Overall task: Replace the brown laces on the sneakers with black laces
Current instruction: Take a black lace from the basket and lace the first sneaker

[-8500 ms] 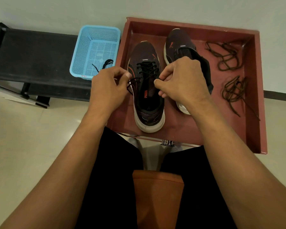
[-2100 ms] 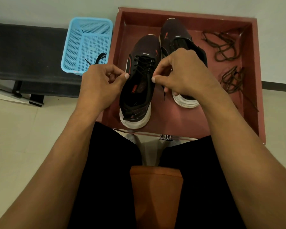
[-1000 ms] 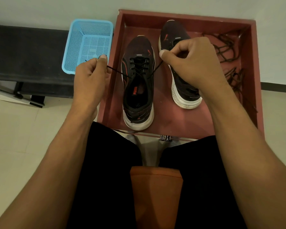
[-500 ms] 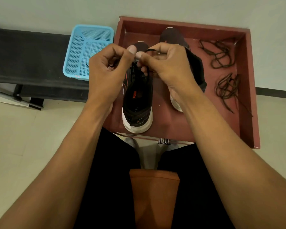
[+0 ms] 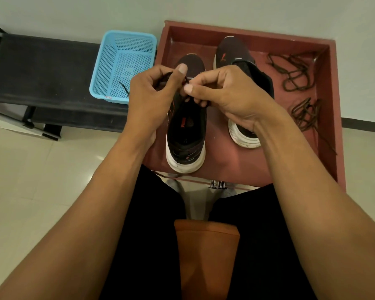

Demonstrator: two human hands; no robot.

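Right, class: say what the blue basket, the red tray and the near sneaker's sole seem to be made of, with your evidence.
Blue basket: likely moulded plastic, from its even perforated walls and slight sheen. Red tray: probably painted wood, matte with thick square rims, though unsure. Sneaker's sole: white rubber or foam, matte, thick.

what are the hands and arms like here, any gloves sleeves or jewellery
No gloves: the left hand and right hand are bare, with no rings showing. The left forearm and right forearm are bare too, with no sleeve, watch or bracelet in view. The thumbnails that show are short and unpainted.
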